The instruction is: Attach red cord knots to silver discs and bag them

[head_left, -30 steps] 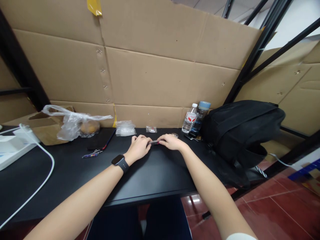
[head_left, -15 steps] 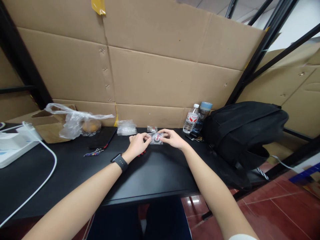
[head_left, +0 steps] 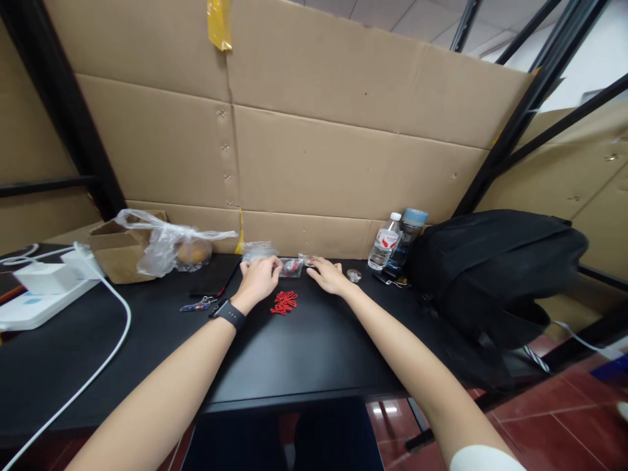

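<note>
My left hand (head_left: pixel 258 278), with a dark watch on the wrist, pinches the left edge of a small clear plastic bag (head_left: pixel 295 269). A round item with some red on it shows inside the bag. My right hand (head_left: pixel 328 275) lies with fingers stretched forward, at another small clear packet (head_left: pixel 306 259) behind the bag. Its fingertips reach the packet; whether they grip it is too small to tell. Nearer to me, a pile of red cords (head_left: pixel 284 302) lies on the black table (head_left: pixel 314 353). A round, shiny clear-silver piece (head_left: pixel 354 275) rests right of my right hand.
Behind my left hand is a stack of clear bags (head_left: pixel 259 250). A water bottle (head_left: pixel 385 243), a blue-lidded bottle (head_left: pixel 411 229) and a black backpack (head_left: pixel 495 275) stand right. On the left are a knotted plastic bag (head_left: pixel 169 245), a keychain (head_left: pixel 197 305) and a white power strip (head_left: pixel 49 297).
The bag with the round item has moved left and back from between both hands. My right hand has let go of it and shifted toward the rear packet. The red cords have come into view.
</note>
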The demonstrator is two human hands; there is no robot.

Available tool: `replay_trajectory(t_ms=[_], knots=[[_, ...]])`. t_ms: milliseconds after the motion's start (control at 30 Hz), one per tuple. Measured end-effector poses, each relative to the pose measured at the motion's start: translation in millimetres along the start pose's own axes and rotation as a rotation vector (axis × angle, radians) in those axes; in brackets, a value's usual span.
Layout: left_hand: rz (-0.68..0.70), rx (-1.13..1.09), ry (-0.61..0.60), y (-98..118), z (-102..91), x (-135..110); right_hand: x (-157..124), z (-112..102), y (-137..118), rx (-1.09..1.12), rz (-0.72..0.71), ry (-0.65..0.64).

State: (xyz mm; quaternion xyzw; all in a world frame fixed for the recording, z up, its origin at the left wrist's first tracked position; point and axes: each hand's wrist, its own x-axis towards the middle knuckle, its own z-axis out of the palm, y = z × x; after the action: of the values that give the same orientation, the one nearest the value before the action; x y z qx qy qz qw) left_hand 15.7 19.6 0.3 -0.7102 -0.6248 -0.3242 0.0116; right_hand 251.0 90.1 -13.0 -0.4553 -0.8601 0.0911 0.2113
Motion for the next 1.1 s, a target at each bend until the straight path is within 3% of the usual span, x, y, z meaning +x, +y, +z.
replay_trajectory(t_ms=[67,200,500,567,700,767,933,1100], knots=[[-0.015,0.017,-0.002,-6.1,1.2,1.5,7.8,6.4,-1.0,-0.158,0.013,-0.052],[-0.042,-0.009,-0.026,-8.0,3.4,2.4,10.1,10.8,-0.3,-0.273,0.027,-0.110],[-0.088,-0.143,-0.130,-2.0,13.6,0.6,-7.6,-13.3,26.4,-0.333,0.163,-0.038],[-0.092,-0.162,-0.143,-1.7,17.1,1.1,-10.7,-17.0,28.0,-0.243,0.088,0.006],[-0.118,-0.172,-0.158,0.1,22.4,2.1,-13.3,-14.7,15.1,0.047,-0.260,0.080],[-0.131,-0.168,-0.174,1.3,25.1,2.0,-12.9,-9.5,5.0,0.109,-0.363,0.082],[-0.059,-0.024,-0.189,0.5,34.0,0.3,-11.4,5.1,-6.0,-0.008,-0.325,0.016],[0.008,0.013,-0.184,-2.9,37.9,0.7,-11.8,9.2,-4.2,0.035,-0.300,0.020]])
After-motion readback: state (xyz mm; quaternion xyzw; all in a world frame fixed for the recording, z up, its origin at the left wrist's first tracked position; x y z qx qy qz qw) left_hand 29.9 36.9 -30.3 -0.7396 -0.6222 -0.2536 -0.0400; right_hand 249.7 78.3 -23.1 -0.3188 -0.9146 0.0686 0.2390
